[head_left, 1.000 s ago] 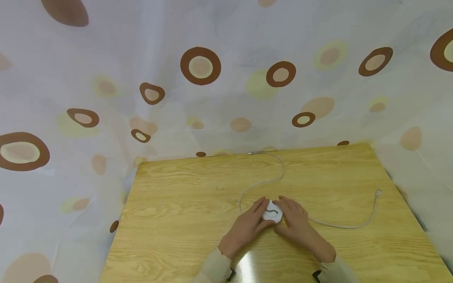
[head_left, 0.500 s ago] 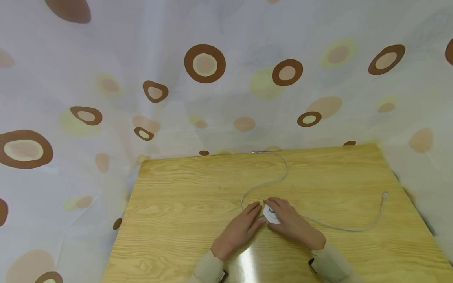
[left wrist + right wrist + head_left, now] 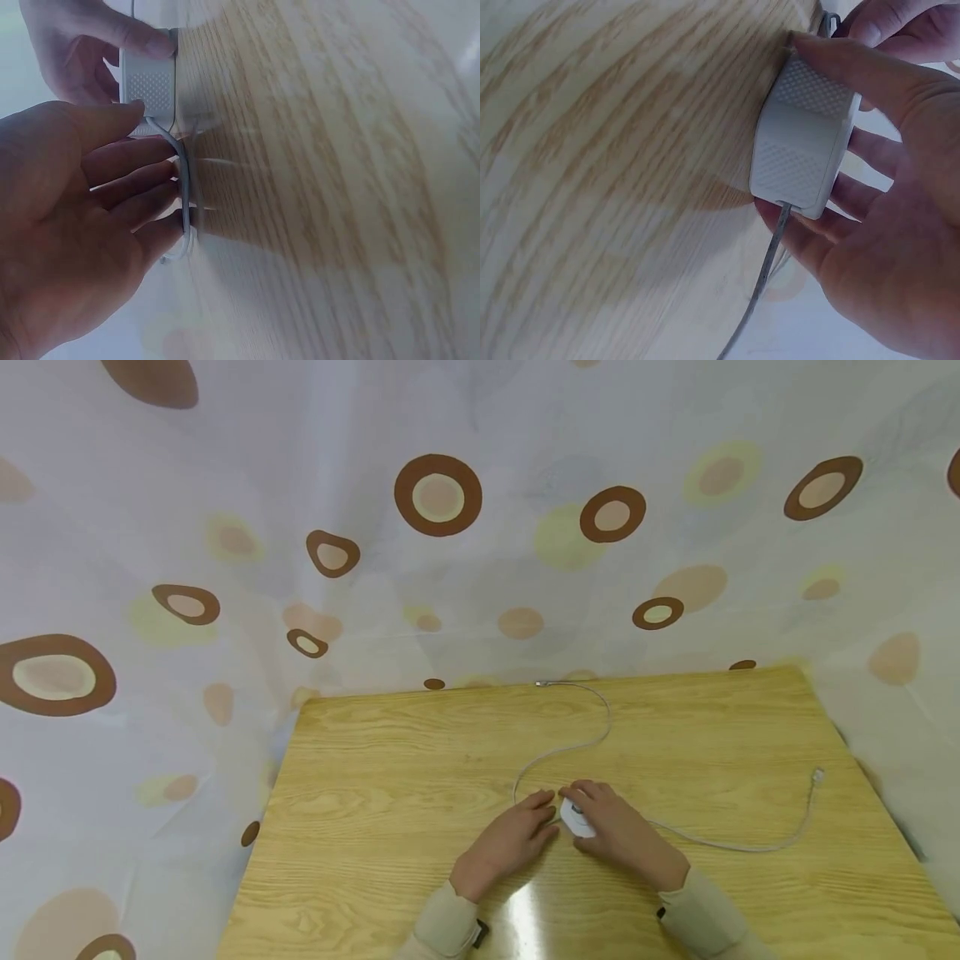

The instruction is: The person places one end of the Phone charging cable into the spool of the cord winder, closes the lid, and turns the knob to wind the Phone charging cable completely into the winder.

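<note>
Dimples mark the white case — wrist views only.

White case: matt plastic in appearance, side wall smooth at the middle, rough with close dotted texture to either side; cable: smooth-looking grey sheath. Tabletop: wood-grained, glossy where light reflects; sleeves: matt cloth; patterned backdrop: lightly creased, cloth or plastic undetermined.

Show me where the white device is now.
The white device lies on the table, right of centre in the head view, held by the right hand beside the left hand.
</note>
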Motion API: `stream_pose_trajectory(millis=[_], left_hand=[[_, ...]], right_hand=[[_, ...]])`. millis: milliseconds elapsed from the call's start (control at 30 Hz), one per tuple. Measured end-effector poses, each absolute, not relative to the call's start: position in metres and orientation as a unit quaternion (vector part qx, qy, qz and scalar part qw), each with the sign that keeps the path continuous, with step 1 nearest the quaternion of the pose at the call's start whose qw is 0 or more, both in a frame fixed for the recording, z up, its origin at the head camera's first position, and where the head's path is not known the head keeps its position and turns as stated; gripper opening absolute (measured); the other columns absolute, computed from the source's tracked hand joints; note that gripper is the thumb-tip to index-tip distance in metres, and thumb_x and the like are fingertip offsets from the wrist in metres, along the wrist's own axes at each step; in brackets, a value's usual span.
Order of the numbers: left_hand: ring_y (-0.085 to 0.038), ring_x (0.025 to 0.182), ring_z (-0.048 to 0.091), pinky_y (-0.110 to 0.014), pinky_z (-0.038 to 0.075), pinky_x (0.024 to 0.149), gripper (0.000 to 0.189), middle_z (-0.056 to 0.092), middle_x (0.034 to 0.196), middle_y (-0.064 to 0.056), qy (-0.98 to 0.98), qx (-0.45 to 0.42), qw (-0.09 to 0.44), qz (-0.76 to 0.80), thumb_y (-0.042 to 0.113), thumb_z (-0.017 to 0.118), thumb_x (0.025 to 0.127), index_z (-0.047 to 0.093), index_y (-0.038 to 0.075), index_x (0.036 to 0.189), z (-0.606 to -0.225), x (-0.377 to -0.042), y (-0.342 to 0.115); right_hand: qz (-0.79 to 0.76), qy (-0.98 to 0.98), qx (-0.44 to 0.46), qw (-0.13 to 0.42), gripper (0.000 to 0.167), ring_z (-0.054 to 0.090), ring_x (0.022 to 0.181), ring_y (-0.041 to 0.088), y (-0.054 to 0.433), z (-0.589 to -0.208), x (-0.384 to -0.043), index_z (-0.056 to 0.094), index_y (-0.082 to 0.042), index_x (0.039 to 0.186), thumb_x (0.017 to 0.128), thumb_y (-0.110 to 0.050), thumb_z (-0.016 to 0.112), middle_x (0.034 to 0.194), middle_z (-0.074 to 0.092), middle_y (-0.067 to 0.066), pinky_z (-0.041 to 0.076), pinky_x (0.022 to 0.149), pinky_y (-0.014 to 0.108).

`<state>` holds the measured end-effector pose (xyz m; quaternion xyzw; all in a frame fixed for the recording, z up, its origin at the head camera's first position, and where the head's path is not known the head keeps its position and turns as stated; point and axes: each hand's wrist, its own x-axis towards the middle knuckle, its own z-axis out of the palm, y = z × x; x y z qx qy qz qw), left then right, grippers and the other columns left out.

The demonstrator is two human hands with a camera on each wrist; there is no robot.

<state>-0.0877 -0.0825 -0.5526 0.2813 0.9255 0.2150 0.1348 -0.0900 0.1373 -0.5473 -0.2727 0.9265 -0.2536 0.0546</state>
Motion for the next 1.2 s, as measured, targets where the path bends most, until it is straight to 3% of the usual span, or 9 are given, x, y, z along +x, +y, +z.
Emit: stream_pose_trajectory(millis=[300, 733, 1200], left_hand=[[-0.025, 0.156, 0.044, -0.039, 0.043, 0.123, 0.046, 0.045, 0.167, -0.01, 0.925, 0.285, 0.143, 0.206, 0.026, 0.056, 0.111, 0.057, 0.001, 0.149, -0.55, -0.085, -0.085], [-0.023, 0.158, 0.041, -0.038, 0.039, 0.126, 0.048, 0.042, 0.169, -0.006, 0.922, 0.274, 0.157, 0.224, 0.025, 0.061, 0.109, 0.056, 0.002, 0.15, -0.551, -0.086, -0.089], [-0.021, 0.156, 0.043, -0.037, 0.04, 0.125, 0.048, 0.044, 0.169, -0.002, 0.921, 0.263, 0.156, 0.242, 0.024, 0.062, 0.108, 0.056, 0.004, 0.151, -0.556, -0.09, -0.09]], right_hand=[[-0.266, 0.924, -0.272, 0.04, 0.067, 0.063, 0.115, 0.035, 0.14, -0.548, -0.092, 0.064, -0.002, 0.135, 0.075, -0.012, 0.093, 0.132, 0.066, 0.016, 0.059, 0.092, 0.05], [-0.308, 0.917, -0.227, 0.112, 0.065, 0.06, 0.096, 0.014, 0.149, -0.527, -0.1, 0.064, -0.006, 0.134, 0.079, -0.027, 0.091, 0.121, 0.064, 0.009, 0.052, 0.078, 0.03], [-0.348, 0.908, -0.207, 0.108, 0.057, 0.054, 0.089, 0.013, 0.15, -0.503, -0.106, 0.064, -0.011, 0.126, 0.082, -0.038, 0.088, 0.113, 0.063, 0.007, 0.045, 0.073, 0.025]])
